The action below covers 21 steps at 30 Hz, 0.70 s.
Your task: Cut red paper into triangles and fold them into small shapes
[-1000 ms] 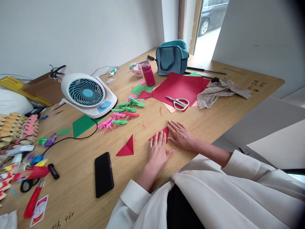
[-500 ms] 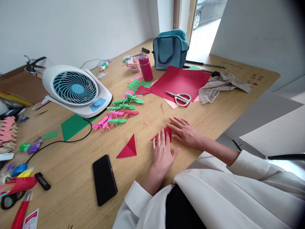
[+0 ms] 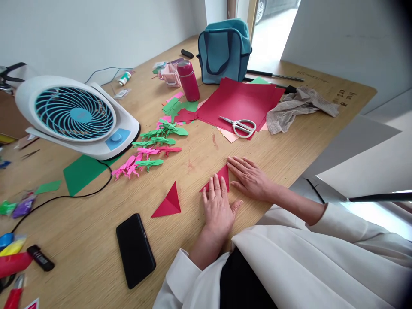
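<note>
Under my left hand [image 3: 218, 204] lies a folded red paper triangle [image 3: 224, 172], partly hidden by the fingers. That hand is flat, fingers stretched out, pressing on the paper. My right hand [image 3: 250, 178] rests flat with its fingers extended at the paper's right edge, its fingertips by the upper corner. A second red paper triangle [image 3: 169, 202], creased down its middle, sits on the table just left of my left hand. Farther left is a black phone [image 3: 135, 250]. Beyond my hands, scissors [image 3: 240, 125] with white handles lie on a stack of red paper sheets [image 3: 238, 101].
Several folded green and pink paper figures [image 3: 149, 152] stand in a cluster before the white fan [image 3: 80, 118], whose cord [image 3: 74, 196] crosses the table. At the back are a red flask [image 3: 189, 81], a teal bag [image 3: 223, 53] and a crumpled cloth [image 3: 298, 109].
The camera view has shifted, so the fan and figures appear farther left and the bag higher. My right hand has slid slightly off the paper toward its edge; my left stays flat on it.
</note>
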### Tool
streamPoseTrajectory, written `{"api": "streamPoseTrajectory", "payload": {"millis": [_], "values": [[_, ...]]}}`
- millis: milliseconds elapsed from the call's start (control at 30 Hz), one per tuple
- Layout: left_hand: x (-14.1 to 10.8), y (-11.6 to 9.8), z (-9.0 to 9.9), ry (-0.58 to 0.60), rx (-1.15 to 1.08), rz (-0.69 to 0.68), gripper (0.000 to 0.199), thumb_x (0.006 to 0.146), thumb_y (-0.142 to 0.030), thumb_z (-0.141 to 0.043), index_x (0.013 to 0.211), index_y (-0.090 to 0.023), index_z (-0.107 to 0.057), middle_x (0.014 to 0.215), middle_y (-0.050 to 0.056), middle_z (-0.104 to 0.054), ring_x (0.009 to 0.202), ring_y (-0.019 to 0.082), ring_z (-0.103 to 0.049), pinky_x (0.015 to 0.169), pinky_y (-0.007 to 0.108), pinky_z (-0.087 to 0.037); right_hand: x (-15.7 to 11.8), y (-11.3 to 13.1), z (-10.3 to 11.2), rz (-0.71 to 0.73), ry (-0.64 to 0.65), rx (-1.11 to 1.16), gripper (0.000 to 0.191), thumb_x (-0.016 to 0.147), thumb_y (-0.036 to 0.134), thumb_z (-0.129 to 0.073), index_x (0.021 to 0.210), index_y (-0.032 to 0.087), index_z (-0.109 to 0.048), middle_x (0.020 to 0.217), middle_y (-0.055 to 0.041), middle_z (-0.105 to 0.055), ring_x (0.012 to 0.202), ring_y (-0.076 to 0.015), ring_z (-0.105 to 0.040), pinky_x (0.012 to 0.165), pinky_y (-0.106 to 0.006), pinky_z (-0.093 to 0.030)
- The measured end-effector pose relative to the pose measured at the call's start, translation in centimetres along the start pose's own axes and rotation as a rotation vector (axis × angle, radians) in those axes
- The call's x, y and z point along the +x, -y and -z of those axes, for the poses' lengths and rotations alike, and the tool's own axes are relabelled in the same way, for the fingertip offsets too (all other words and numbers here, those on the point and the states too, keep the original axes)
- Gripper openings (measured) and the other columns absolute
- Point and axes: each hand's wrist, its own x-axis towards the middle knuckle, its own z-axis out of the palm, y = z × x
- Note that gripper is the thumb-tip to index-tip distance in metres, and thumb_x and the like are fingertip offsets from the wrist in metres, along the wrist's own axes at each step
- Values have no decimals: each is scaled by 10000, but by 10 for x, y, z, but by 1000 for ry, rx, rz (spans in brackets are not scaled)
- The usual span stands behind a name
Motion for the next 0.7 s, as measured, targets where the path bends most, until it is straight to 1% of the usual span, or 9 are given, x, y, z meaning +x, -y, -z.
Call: {"api": "streamPoseTrajectory", "payload": {"millis": [100, 200, 300, 433, 600, 700], "values": [[0, 1, 1, -4, -14, -17, 827, 933, -571, -458, 1564, -87, -230, 1630, 205, -197, 1489, 363, -255, 1144, 576, -314, 0, 0, 3, -1, -1, 25, 651, 1014, 465, -389, 1553, 112, -298, 1601, -162, -308, 1478, -299, -299, 1194, -486, -242], [0, 2, 0, -5, -16, -21, 831, 928, -581, -462, 1563, -96, -238, 1632, 199, -202, 1486, 363, -261, 1142, 574, -313, 1, -1, 5, -6, -12, 50, 624, 1019, 447, -383, 1542, 113, -316, 1589, -162, -340, 1466, -286, -321, 1185, -474, -256], [0, 2, 0, -1, -17, -21, 825, 927, -586, -460, 1562, -105, -248, 1635, 193, -200, 1487, 361, -259, 1142, 562, -316, 5, -2, 6, -21, -21, 73, 594, 1019, 426, -393, 1515, 101, -360, 1573, -170, -370, 1444, -279, -354, 1163, -457, -281], [-1, 2, 0, 5, -28, -27, 806, 929, -576, -462, 1564, -125, -254, 1638, 196, -192, 1486, 372, -250, 1128, 574, -324, 16, -3, 8, -38, -24, 88, 546, 1007, 414, -422, 1470, 126, -436, 1551, -177, -399, 1413, -306, -381, 1118, -471, -314], [-2, 3, -2, 2, -70, -57, 767, 921, -548, -497, 1565, -196, -271, 1645, 153, -205, 1482, 395, -240, 1099, 615, -332, 32, 0, 8, -45, -1, 92, 470, 995, 373, -452, 1395, 139, -531, 1526, -188, -421, 1376, -329, -412, 1092, -491, -323], [-3, 4, -4, -4, -85, -56, 760, 917, -549, -504, 1562, -215, -281, 1639, 174, -214, 1483, 392, -243, 1096, 614, -327, 34, -1, 6, -40, -23, 120, 436, 997, 361, -448, 1357, 143, -563, 1500, -190, -450, 1348, -322, -440, 1078, -488, -340]]}}
